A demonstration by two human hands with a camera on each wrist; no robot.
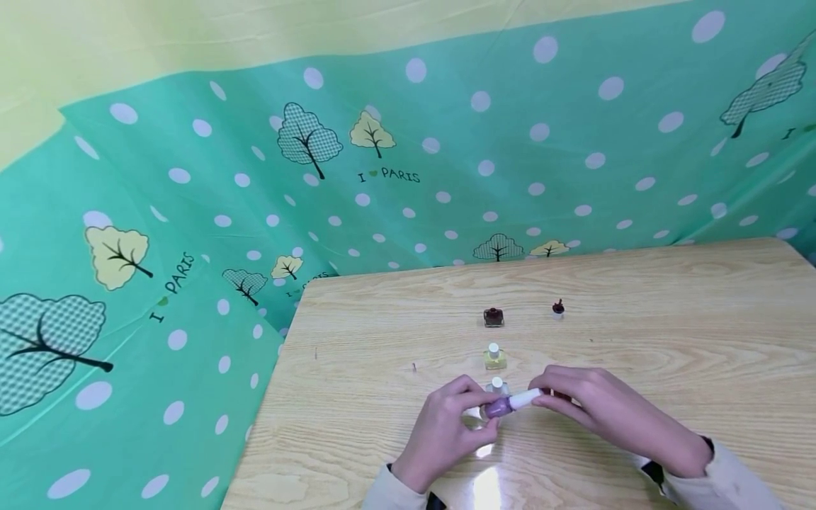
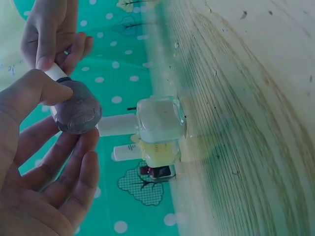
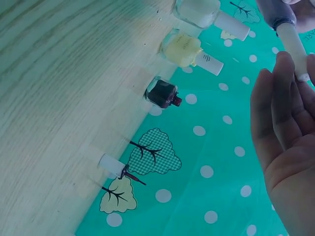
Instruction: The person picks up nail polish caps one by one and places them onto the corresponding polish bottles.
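Over the near part of the table, my left hand (image 1: 446, 425) holds a nail polish bottle (image 1: 499, 408) with purple polish, tilted on its side. Thumb and fingers grip the glass body, as the left wrist view also shows. My right hand (image 1: 593, 404) pinches the bottle's long white cap (image 3: 294, 46) by its far end. The cap meets the bottle's neck in the right wrist view. Just behind the held bottle stands a pale nail polish bottle (image 2: 160, 119) with a white cap, partly hidden in the head view.
Farther back stand a yellow nail polish bottle (image 1: 494, 358), capped, and an uncapped dark red one (image 1: 494, 317). To their right, a white cap (image 3: 112, 165) stands upside down, its dark brush pointing up. A polka-dot cloth (image 1: 446, 170) hangs behind the wooden table (image 1: 701, 340).
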